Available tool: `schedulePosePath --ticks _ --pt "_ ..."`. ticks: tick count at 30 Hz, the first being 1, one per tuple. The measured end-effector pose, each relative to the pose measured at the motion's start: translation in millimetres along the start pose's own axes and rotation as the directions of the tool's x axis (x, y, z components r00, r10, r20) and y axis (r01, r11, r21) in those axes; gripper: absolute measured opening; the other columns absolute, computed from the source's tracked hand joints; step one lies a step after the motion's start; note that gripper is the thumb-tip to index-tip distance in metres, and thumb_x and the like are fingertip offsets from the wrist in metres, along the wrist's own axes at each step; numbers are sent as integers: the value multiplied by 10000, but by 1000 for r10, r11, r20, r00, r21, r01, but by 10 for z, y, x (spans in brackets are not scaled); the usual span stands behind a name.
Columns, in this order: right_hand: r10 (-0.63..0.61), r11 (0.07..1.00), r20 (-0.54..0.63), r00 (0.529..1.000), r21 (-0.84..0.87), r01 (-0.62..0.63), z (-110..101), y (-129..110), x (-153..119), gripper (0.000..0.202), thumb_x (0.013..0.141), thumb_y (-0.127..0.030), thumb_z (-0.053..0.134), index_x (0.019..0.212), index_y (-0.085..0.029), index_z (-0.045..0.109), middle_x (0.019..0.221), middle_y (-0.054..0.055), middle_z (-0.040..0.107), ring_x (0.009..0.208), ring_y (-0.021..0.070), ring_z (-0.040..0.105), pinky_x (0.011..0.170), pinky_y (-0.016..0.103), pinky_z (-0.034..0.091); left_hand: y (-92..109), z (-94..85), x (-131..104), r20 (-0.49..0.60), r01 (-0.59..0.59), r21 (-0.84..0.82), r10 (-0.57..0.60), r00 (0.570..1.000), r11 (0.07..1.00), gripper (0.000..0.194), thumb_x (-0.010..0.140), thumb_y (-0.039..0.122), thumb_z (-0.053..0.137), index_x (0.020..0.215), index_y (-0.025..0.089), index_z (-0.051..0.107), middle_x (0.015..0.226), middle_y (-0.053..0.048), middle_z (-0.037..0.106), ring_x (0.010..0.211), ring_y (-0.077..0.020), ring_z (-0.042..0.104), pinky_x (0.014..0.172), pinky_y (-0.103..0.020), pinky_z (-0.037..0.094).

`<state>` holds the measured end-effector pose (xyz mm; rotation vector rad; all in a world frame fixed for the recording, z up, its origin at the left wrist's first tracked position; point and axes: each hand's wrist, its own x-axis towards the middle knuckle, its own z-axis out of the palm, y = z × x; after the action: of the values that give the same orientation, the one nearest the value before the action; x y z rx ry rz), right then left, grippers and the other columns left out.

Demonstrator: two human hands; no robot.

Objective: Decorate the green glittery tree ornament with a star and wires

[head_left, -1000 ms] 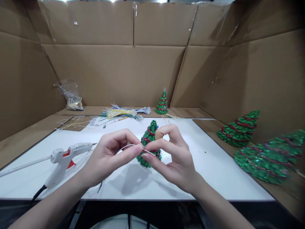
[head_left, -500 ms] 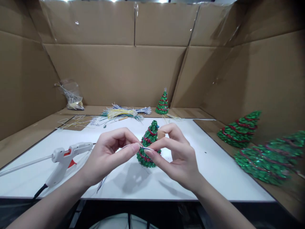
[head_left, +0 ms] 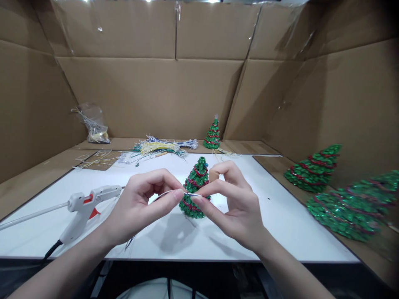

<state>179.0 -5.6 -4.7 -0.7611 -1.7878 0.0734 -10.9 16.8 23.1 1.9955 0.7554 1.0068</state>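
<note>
My left hand (head_left: 146, 203) pinches a thin cord (head_left: 190, 194), white and dark blue, between thumb and index finger. A short way to the right, my right hand (head_left: 232, 203) pinches the same cord near its end. The cord's other part runs behind my left fingers, and dark strands hang below that hand. Just behind the fingertips a small green tree (head_left: 195, 180) with red garland and a few beads stands upright on the white board. My hands partly hide its sides.
A white glue gun (head_left: 82, 211) lies at the left. Bundled yellow, blue and green cords (head_left: 162, 146), a plastic bag (head_left: 93, 124) and a starred tree (head_left: 212, 135) are at the back. Two trees (head_left: 313, 169) lie tilted at the right, near the cardboard wall (head_left: 352, 104).
My right hand has shifted slightly right. The cord now arches more visibly over my left thumb. The trees and glue gun have stayed in place.
</note>
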Motion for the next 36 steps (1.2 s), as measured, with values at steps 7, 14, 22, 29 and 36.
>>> schedulePosePath --ticks 7,14,22,29,36 --pt "10 1000 -15 1000 8 -10 13 -26 3 93 760 -128 657 735 -216 644 782 12 422 750 150 480 650 326 439 7 12 -12 2 -85 94 85 996 992 125 855 202 555 764 164 631 612 25 568 528 -68 449 459 -176 340" --pt "44 997 3 999 64 -45 -9 -19 -12 96 761 -122 654 732 -214 661 790 8 407 749 139 471 664 317 432 -73 47 -33 -32 -389 322 421 907 863 82 818 130 616 897 152 626 637 25 576 530 -65 480 506 -183 399" --pt "162 962 62 985 212 -172 -9 -35 -18 83 776 -145 655 722 -207 665 795 3 412 764 129 462 693 302 422 -42 60 3 30 -533 537 617 786 654 88 833 68 599 841 143 643 656 -5 620 559 -72 541 528 -177 423" --pt "113 986 82 990 117 -122 -45 -16 -35 37 758 -220 696 761 -194 669 802 14 425 778 150 468 693 318 433 -16 3 0 41 -523 434 564 825 733 90 822 38 596 831 113 646 673 -25 625 578 -79 545 533 -184 427" --pt "-237 948 -64 969 -234 216 -46 -23 -35 213 696 -146 757 890 -187 681 785 19 424 753 161 465 677 337 423 -43 -16 -4 49 -458 346 472 880 819 79 839 76 597 854 128 656 689 -16 622 596 -80 539 541 -199 416"
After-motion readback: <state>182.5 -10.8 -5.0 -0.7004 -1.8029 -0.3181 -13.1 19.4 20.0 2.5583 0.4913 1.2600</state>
